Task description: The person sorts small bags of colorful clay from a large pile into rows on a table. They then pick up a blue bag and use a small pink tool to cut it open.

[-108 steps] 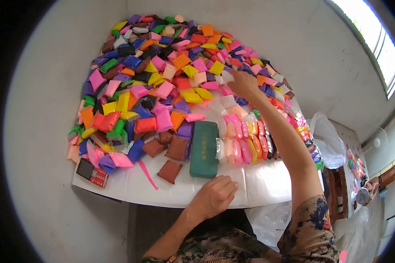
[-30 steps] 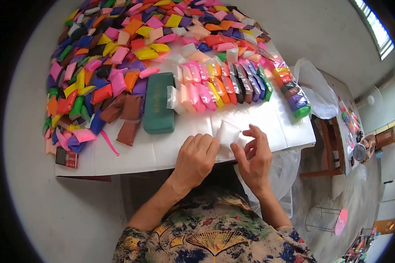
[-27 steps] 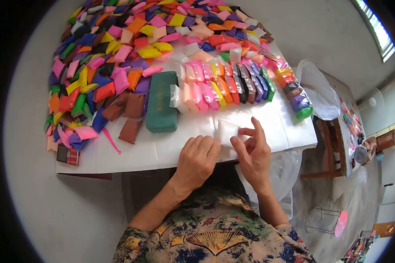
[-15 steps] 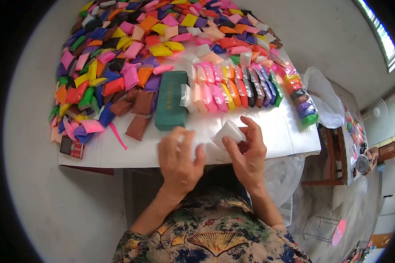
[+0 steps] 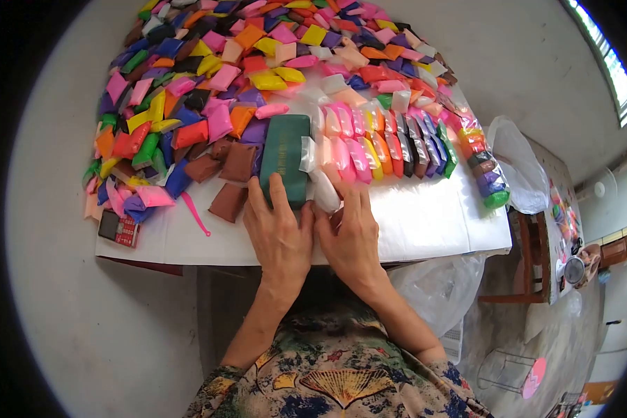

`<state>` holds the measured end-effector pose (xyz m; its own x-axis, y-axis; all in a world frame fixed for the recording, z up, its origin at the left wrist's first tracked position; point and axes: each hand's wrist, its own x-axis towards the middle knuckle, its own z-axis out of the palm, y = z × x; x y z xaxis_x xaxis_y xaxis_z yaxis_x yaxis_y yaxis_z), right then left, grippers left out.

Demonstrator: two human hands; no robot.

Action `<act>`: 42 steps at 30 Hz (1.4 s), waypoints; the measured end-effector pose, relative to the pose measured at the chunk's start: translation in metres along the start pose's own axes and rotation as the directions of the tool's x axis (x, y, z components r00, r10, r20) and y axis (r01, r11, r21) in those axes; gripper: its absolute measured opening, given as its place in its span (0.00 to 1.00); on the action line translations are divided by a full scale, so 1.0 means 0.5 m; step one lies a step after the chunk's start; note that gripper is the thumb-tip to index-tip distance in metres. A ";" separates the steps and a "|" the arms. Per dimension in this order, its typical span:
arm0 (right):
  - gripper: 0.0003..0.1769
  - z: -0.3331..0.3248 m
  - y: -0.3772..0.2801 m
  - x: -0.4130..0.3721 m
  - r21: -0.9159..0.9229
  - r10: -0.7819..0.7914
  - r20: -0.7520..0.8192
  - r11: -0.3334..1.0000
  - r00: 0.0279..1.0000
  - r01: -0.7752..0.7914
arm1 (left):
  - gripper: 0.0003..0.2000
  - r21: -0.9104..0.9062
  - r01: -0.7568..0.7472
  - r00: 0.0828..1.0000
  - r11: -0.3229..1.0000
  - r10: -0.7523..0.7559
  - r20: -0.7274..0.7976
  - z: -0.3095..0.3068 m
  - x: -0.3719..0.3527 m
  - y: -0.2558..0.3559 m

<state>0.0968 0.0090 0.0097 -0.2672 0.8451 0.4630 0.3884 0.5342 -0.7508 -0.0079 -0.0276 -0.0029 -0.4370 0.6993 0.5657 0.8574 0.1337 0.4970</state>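
Note:
My left hand (image 5: 280, 233) straddles the near end of a green box (image 5: 288, 143), its index finger on top, another finger along the left edge and its thumb by the right edge. My right hand (image 5: 350, 237) grips a small white clay packet (image 5: 325, 192) from its near end. That packet leans against the box's right side, in front of the closest row of upright packets. Two rows of coloured clay packets (image 5: 376, 155) stand to the right of the box, running from pale peach and pink to blue and green. Part of the right thumb is hidden.
A large heap of coloured packets (image 5: 188, 90) covers the table's back and left. Brown packets (image 5: 228, 202), a pink strip (image 5: 196, 214) and a red keypad phone (image 5: 118, 228) lie at left. Another packet row (image 5: 484, 167) and a clear plastic bag (image 5: 515, 167) are at right.
My right hand has brought the white packet left and forward, against the box beside the rows. My left hand has come down onto the near end of the box. The view has shifted slightly.

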 end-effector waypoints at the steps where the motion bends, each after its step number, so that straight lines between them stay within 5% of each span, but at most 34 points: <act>1: 0.34 -0.003 -0.001 -0.003 0.024 0.026 0.026 0.999 0.999 -0.027 | 0.32 -0.008 0.003 1.000 1.000 -0.003 0.007 -0.001 0.000 0.000; 4: 0.34 -0.011 -0.004 -0.011 0.021 0.012 0.054 1.000 0.998 -0.013 | 0.32 -0.051 -0.005 1.000 0.999 0.006 0.010 -0.005 -0.003 -0.003; 10: 0.32 0.005 0.010 -0.016 -0.219 -0.262 0.052 0.938 0.964 0.267 | 0.34 -0.129 -0.022 0.998 0.991 0.030 0.062 -0.020 -0.007 -0.020; 42: 0.29 0.022 0.007 -0.003 -0.381 -0.185 0.063 0.904 0.981 0.195 | 0.34 -0.160 -0.058 0.993 0.985 0.073 0.089 -0.033 -0.010 -0.028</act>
<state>0.0890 0.0094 0.0013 -0.3896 0.7285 0.5635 0.6348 0.6557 -0.4089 -0.0221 -0.0448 -0.0017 -0.3478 0.7666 0.5397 0.8268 -0.0207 0.5622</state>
